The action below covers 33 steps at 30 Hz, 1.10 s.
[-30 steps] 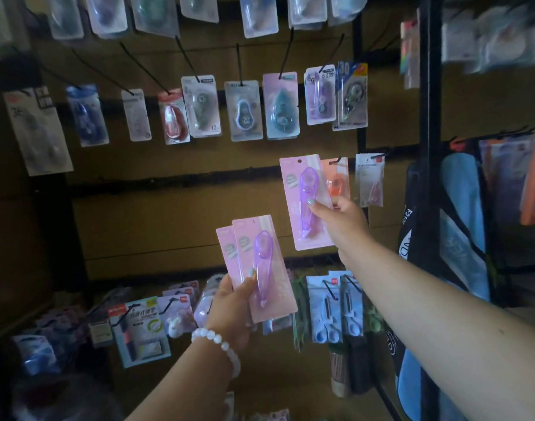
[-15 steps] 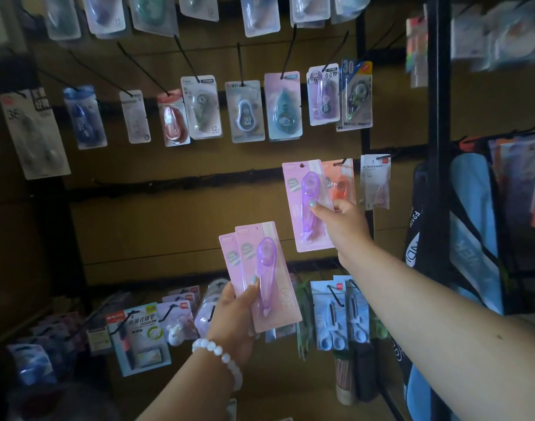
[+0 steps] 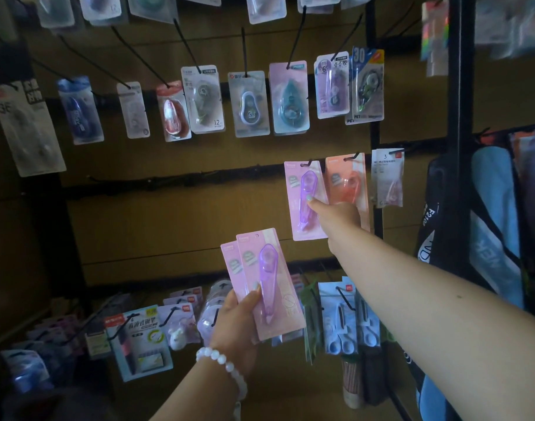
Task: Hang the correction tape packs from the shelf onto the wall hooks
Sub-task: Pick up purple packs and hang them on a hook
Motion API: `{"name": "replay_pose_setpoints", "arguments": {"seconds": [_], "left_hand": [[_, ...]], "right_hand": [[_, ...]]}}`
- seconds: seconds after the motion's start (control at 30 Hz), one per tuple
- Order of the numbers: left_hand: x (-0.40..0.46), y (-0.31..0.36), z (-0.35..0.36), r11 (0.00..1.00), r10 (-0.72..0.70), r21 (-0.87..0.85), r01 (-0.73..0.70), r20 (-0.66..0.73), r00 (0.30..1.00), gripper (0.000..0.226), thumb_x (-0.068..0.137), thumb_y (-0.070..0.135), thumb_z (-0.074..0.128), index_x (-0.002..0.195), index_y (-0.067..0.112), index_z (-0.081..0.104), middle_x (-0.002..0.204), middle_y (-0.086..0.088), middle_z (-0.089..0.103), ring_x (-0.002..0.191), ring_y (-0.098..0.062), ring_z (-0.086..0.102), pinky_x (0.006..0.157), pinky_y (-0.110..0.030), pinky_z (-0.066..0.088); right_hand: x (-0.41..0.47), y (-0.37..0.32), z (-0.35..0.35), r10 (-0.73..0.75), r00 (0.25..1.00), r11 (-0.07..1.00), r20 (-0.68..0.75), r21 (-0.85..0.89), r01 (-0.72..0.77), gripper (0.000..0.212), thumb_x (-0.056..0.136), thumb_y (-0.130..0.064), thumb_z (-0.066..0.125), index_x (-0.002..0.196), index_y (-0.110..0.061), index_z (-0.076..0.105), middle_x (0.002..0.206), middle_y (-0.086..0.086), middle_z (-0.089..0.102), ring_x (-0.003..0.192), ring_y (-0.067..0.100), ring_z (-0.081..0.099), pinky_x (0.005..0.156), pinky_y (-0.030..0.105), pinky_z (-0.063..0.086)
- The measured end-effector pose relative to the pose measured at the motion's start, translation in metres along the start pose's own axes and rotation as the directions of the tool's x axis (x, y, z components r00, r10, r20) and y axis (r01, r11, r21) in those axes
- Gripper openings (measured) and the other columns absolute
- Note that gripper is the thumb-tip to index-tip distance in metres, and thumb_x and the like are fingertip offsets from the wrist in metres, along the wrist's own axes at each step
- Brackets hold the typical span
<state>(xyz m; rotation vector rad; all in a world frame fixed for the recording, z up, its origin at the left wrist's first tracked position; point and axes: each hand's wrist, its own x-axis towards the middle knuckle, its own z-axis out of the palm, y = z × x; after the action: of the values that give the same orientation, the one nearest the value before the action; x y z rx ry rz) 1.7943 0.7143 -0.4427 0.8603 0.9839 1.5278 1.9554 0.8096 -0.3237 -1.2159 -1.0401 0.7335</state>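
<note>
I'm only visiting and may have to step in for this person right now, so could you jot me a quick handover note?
Right hand: pinching a pink pack held up at a wall hook, beside the orange pack. Whether the pack is fully on the hook is unclear.
Left hand: gripping two more pink packs, lower down.
Done: one pack brought to the hook.
Left: seat that pack and let go, then hang the two in the left hand.

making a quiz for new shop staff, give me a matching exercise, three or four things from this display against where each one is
Things:
1. pink pack with purple tape
2. orange pack
3. fanned pink packs
4. bead bracelet

Places:
A. on the left wrist
B. gripped in the left hand
C. at a hook, pinched by the right hand
D. hanging just right of the pink pack

Pairs: 1-C, 2-D, 3-B, 4-A
</note>
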Motion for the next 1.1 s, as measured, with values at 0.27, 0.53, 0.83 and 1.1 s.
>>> {"name": "replay_pose_setpoints", "arguments": {"seconds": [0.27,0.53,0.83,1.1], "left_hand": [[0.015,-0.006,-0.005,1.0,-0.015,-0.02,0.016,0.007,1.0,0.033,0.096,0.026,0.057,0.128,0.018,0.057,0.12,-0.018,0.066,0.107,-0.039,0.064,0.064,-0.045,0.057],[0.017,-0.005,-0.002,1.0,-0.01,-0.008,0.009,-0.024,1.0,0.032,0.095,0.029,0.06,0.125,0.018,0.059,0.118,-0.017,0.067,0.105,-0.037,0.065,0.076,-0.051,0.059],[0.011,0.004,0.017,0.999,0.028,-0.017,-0.028,-0.044,0.999,0.025,0.095,0.024,0.062,0.119,0.018,0.061,0.11,-0.015,0.07,0.1,-0.035,0.068,0.08,-0.052,0.058],[0.002,0.021,0.035,0.995,0.1,0.005,-0.1,0.008,0.995,0.023,0.096,0.026,0.06,0.118,0.018,0.063,0.108,-0.012,0.074,0.095,-0.032,0.072,0.072,-0.046,0.06]], "right_hand": [[0.022,-0.009,0.023,0.18,0.982,0.984,0.052,-0.019,-0.179,0.049,0.078,-0.053,0.068,0.096,-0.012,0.049,0.083,0.003,0.057,0.064,0.019,0.056,0.054,0.025,0.047],[0.018,0.03,0.017,0.325,0.921,0.939,0.217,0.04,-0.341,0.064,0.074,-0.06,0.069,0.108,-0.007,0.056,0.079,0.011,0.066,0.059,0.019,0.062,0.051,0.027,0.052],[-0.07,0.055,-0.021,0.161,0.802,0.985,0.576,-0.048,-0.164,0.046,0.082,-0.05,0.065,0.094,-0.005,0.068,0.08,0.006,0.069,0.069,0.018,0.062,0.062,0.026,0.047],[-0.072,0.051,-0.034,-0.016,0.887,0.999,0.462,0.032,0.002,0.017,0.09,-0.021,0.064,0.075,-0.012,0.065,0.074,-0.001,0.065,0.073,0.012,0.056,0.074,0.026,0.042]]}}
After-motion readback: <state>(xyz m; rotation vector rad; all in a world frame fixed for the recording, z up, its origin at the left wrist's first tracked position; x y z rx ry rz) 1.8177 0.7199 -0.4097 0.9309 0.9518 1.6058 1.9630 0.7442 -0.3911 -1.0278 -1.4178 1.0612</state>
